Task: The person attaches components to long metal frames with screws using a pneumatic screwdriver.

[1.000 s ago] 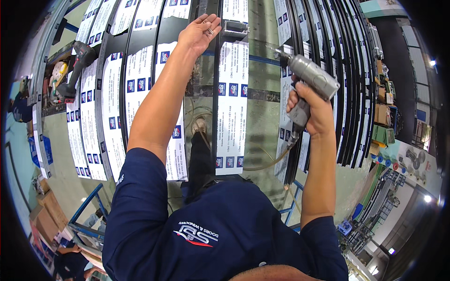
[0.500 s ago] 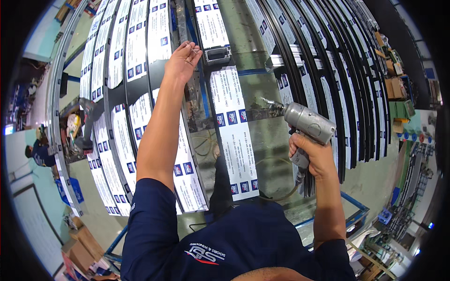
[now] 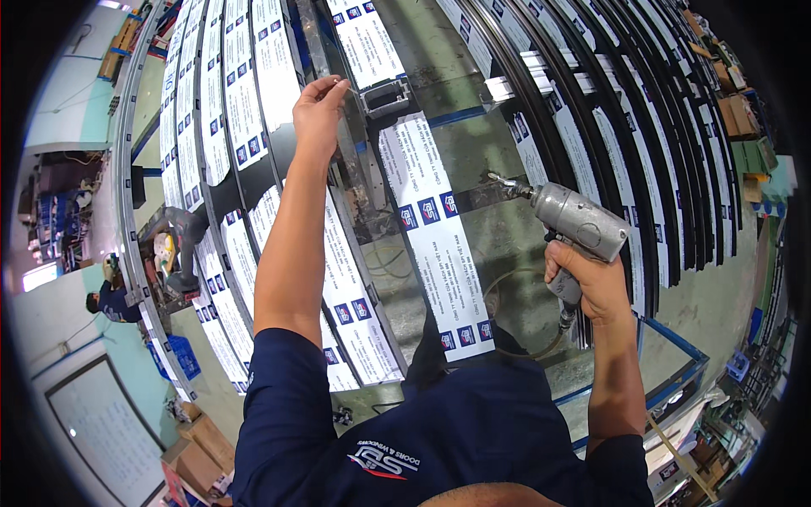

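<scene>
My right hand (image 3: 598,283) is wrapped round the handle of a silver air screwdriver (image 3: 583,221), its bit pointing left over the gap beside the long bar. My left hand (image 3: 316,118) is raised with thumb and fingers pinched together. A small shiny piece, seemingly a screw, shows at the fingertips, though most of it is hidden. Just right of that hand, a grey rectangular fitting (image 3: 386,98) sits across a long bar (image 3: 435,245) covered in white printed film. Neither the driver nor my left hand visibly touches the bar.
Film-covered bars (image 3: 346,296) lie side by side at left. More dark-edged bars (image 3: 591,152) fill the right. A cordless drill (image 3: 184,249) stands at far left. A blue frame (image 3: 676,346) is at lower right, and another person (image 3: 117,300) is at the left edge.
My left hand has gone from loosely cupped, with slender shiny pieces in it, to a pinch. The driver shifts slightly right in the picture as the whole view moves.
</scene>
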Action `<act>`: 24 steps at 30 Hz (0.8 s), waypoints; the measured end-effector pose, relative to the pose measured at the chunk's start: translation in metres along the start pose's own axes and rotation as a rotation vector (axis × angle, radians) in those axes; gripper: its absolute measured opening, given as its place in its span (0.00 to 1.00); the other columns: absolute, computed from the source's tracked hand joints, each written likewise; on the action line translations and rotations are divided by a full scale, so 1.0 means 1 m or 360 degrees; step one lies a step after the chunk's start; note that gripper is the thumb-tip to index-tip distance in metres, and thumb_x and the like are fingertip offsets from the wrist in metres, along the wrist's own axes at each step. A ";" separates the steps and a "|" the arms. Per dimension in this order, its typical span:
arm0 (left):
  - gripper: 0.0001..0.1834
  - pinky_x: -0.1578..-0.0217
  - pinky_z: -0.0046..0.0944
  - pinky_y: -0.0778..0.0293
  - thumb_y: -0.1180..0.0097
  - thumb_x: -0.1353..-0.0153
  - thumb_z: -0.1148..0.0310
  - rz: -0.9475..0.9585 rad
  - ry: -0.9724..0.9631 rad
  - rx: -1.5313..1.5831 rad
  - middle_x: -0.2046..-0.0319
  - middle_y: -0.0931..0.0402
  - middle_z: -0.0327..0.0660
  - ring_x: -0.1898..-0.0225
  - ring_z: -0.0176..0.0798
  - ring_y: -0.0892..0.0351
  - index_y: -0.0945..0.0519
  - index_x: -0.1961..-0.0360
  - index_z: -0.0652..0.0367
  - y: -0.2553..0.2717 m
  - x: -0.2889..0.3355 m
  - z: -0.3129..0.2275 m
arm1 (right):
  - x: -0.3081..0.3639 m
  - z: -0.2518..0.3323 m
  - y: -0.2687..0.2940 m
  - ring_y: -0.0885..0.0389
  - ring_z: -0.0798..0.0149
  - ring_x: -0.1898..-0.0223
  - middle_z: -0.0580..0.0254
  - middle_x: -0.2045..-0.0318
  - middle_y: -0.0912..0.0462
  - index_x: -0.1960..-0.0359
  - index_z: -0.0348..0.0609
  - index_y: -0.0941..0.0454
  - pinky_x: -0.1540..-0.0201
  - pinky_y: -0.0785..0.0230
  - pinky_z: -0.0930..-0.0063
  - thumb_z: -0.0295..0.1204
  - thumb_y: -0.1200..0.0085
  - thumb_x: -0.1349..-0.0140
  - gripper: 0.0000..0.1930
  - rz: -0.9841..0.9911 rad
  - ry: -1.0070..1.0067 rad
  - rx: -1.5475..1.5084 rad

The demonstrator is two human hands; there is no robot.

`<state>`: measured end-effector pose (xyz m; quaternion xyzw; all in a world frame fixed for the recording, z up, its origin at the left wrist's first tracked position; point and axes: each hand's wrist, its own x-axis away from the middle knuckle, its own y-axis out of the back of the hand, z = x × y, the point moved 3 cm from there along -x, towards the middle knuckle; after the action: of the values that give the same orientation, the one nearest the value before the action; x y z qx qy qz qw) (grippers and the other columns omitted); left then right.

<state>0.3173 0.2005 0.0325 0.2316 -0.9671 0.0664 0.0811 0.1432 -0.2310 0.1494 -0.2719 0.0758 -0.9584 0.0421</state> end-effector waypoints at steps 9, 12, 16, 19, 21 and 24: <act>0.10 0.58 0.31 0.25 0.30 0.38 0.70 0.0011 -0.0542 -0.0657 0.62 0.13 0.37 0.61 0.29 0.19 0.13 0.57 0.61 -0.011 0.005 -0.006 | 0.003 -0.008 0.007 0.20 0.69 0.73 0.62 0.69 0.17 0.52 0.35 0.20 0.70 0.25 0.73 0.18 0.33 0.41 0.16 -0.0037 -0.0006 -0.0009; 0.10 0.57 0.32 0.25 0.30 0.37 0.70 0.0022 -0.0547 -0.0684 0.63 0.13 0.37 0.60 0.30 0.19 0.13 0.57 0.61 -0.013 0.006 -0.007 | 0.004 -0.008 0.012 0.20 0.69 0.73 0.61 0.69 0.17 0.51 0.36 0.20 0.70 0.25 0.72 0.18 0.32 0.41 0.16 -0.0066 -0.0007 -0.0014; 0.09 0.56 0.30 0.25 0.32 0.36 0.72 0.0087 -0.0589 -0.0714 0.62 0.13 0.37 0.59 0.29 0.19 0.13 0.56 0.62 -0.013 0.007 -0.010 | 0.004 -0.007 0.011 0.19 0.69 0.73 0.61 0.69 0.17 0.51 0.36 0.20 0.70 0.25 0.72 0.19 0.32 0.41 0.16 -0.0075 0.0000 -0.0002; 0.09 0.55 0.29 0.26 0.34 0.34 0.73 0.0122 -0.0613 -0.0760 0.61 0.14 0.37 0.59 0.28 0.19 0.14 0.55 0.63 -0.014 0.010 -0.012 | 0.005 -0.007 0.010 0.19 0.69 0.73 0.61 0.69 0.17 0.51 0.36 0.20 0.69 0.25 0.73 0.19 0.32 0.41 0.17 -0.0087 0.0002 -0.0006; 0.08 0.55 0.30 0.26 0.34 0.34 0.73 0.0133 -0.0613 -0.0772 0.61 0.13 0.37 0.59 0.29 0.19 0.14 0.55 0.62 -0.017 0.012 -0.014 | 0.004 -0.012 0.013 0.19 0.69 0.72 0.61 0.69 0.17 0.50 0.36 0.20 0.69 0.25 0.73 0.19 0.32 0.41 0.17 -0.0082 -0.0017 0.0003; 0.07 0.55 0.30 0.27 0.35 0.34 0.73 0.0098 -0.0648 -0.0877 0.61 0.13 0.37 0.60 0.28 0.20 0.14 0.55 0.60 -0.016 0.014 -0.015 | 0.004 -0.014 0.012 0.19 0.69 0.72 0.61 0.68 0.16 0.49 0.36 0.21 0.69 0.25 0.73 0.18 0.31 0.41 0.18 -0.0073 -0.0024 0.0011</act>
<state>0.3141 0.1822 0.0516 0.1801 -0.9517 -0.2425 -0.0560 0.1329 -0.2421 0.1382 -0.2808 0.0658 -0.9573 0.0216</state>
